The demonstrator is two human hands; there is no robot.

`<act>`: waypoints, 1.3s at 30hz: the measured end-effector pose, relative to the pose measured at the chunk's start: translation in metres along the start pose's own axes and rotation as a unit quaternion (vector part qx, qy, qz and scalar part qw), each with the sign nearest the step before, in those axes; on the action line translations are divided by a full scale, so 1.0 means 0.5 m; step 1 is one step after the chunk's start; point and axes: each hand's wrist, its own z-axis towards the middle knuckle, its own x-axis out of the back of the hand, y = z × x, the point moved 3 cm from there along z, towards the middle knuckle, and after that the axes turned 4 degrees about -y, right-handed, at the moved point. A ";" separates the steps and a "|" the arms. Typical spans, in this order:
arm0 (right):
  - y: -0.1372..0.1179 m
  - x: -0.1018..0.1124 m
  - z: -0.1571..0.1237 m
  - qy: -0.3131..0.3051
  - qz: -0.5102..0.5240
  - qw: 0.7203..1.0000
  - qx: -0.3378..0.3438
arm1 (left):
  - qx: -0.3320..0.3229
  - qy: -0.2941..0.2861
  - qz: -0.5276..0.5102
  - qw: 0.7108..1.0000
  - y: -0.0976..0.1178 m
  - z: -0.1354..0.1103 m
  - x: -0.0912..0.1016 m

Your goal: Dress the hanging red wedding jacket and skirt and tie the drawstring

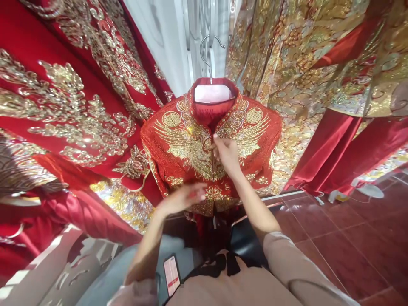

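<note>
A red jacket (263,127) with gold embroidery and a stand-up collar hangs upright from a hanger (210,63) with a metal hook. At the front opening, just under the collar, my right hand (227,155) pinches the edge of the jacket between thumb and fingers. Lower down, my left hand (183,197) is in front of the jacket's lower left part, its fingers stretched out and slightly blurred. It seems to hold nothing, and I cannot tell whether it touches the cloth.
Red cloth with gold sequins (28,93) hangs on the left. Gold patterned garments (299,63) and plain red fabric (328,144) hang on the right. A phone (172,276) lies on my lap. Red floor tiles (350,238) stretch away at lower right.
</note>
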 end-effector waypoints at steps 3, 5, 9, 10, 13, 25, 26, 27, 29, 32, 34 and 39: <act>0.003 -0.017 0.019 -0.028 0.093 0.995 -0.010 | -0.173 -0.099 0.053 0.979 0.149 0.031 0.043; -0.006 -0.021 0.022 -0.016 0.104 0.994 0.002 | -0.293 0.012 0.107 0.950 0.235 0.040 0.074; -0.001 -0.024 0.031 0.016 0.137 0.990 -0.005 | -0.364 0.212 0.279 0.863 0.310 0.067 0.112; 0.006 -0.027 0.032 0.006 0.152 0.988 -0.016 | -0.357 0.229 0.309 0.851 0.311 0.080 0.120; 0.018 -0.028 0.033 -0.013 0.172 0.984 -0.042 | -0.330 0.240 0.340 0.847 0.291 0.123 0.149; 0.006 -0.026 0.072 -0.014 0.179 0.981 -0.066 | -0.284 0.249 0.350 0.857 0.246 0.158 0.161; 0.012 -0.023 0.071 -0.019 0.189 0.979 -0.071 | -0.284 0.251 0.351 0.856 0.246 0.157 0.160; 0.019 -0.022 0.069 -0.026 0.197 0.977 -0.078 | -0.285 0.252 0.353 0.855 0.246 0.156 0.160; 0.033 -0.020 0.066 -0.044 0.207 0.973 -0.092 | -0.285 0.252 0.358 0.853 0.246 0.156 0.160; 0.037 -0.024 0.070 -0.063 0.200 0.974 -0.086 | -0.280 0.252 0.363 0.852 0.246 0.154 0.160; 0.029 -0.028 0.078 -0.054 0.185 0.979 -0.064 | -0.272 0.251 0.367 0.854 0.247 0.152 0.159; 0.059 -0.033 0.052 -0.014 0.159 0.987 -0.017 | -0.255 0.243 0.377 0.857 0.247 0.150 0.160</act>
